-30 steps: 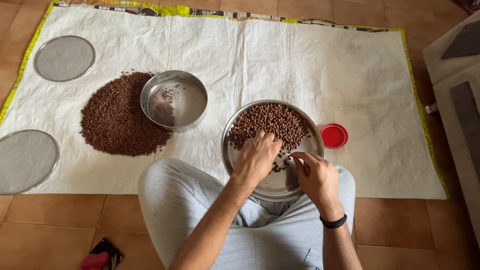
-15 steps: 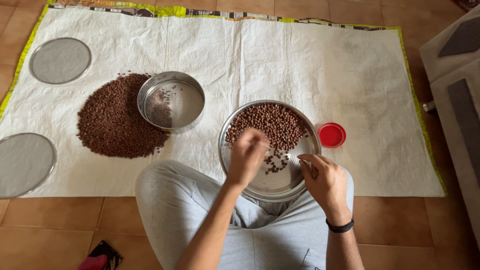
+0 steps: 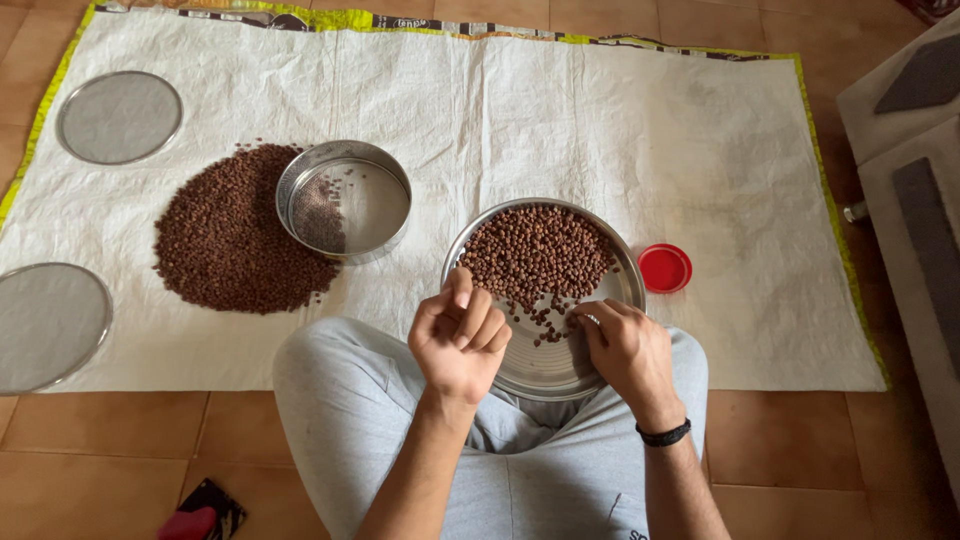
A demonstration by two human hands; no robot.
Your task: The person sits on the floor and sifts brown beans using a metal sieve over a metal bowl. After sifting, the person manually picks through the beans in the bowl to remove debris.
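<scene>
Sorting through brown chickpeas (image 3: 535,252) on a round steel plate (image 3: 528,368) is what's going on here, with the plate sitting on the person's lap, low and centre in the frame. Most of the chickpeas are heaped at the plate's far half, and a few strays are lying on the bare near half. The right hand (image 3: 625,352) is resting on the plate's right rim, fingers curled and pressed close together, tips right among the strays. The left hand (image 3: 460,335) is hovering over the plate's left edge, closed into a loose fist with thumb against forefinger; whether it's pinching anything, I can't tell.

My take on doing this well: keep the plate level on the lap, drag only a few chickpeas down at a time so each one gets looked at, and keep the heap back.

Further out, just right of the plate, a small red lid (image 3: 664,268) is lying on the white sheet (image 3: 600,120). Left of centre, a round sieve (image 3: 344,200) is sitting beside a loose pile of chickpeas (image 3: 230,240), and two flat mesh discs (image 3: 118,116) are lying at the left edge, the lower one cut off. Something red at the bottom left is too cropped to identify.
</scene>
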